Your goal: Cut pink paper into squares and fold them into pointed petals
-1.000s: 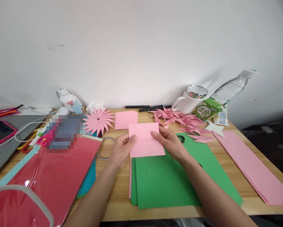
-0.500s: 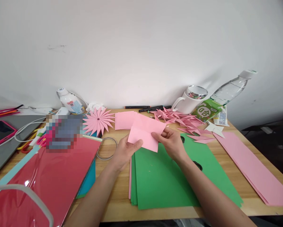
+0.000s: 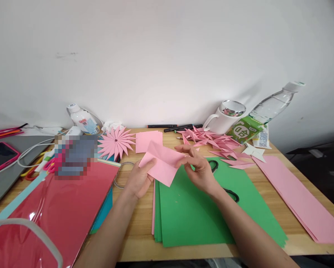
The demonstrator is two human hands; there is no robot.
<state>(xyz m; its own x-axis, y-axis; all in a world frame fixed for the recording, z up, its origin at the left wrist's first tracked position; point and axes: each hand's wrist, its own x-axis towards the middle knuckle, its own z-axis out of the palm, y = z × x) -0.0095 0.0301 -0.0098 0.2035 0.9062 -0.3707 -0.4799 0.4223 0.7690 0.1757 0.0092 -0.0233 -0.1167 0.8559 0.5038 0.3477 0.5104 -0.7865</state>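
Observation:
In my left hand is a square of pink paper, pinched at its left edge with the thumb on top. A crease runs across the sheet, and its far part tilts up. My right hand is at the sheet's right corner, fingers bent and apart, fingertips at the paper's edge; whether they press on it is hard to see. Below both hands lies a stack of green paper, with black-handled scissors partly hidden by my right arm. Behind the held sheet is a pile of pink paper squares.
A pink paper pinwheel lies left of the squares, folded pink pieces to the right. Behind stand a white mug, a green box and a leaning bottle. Pink strips lie right, a red folder left.
The pink sheet has shifted left and a little toward me, its far part more raised. My right hand's fingers have loosened from their pinch and spread at the sheet's right corner.

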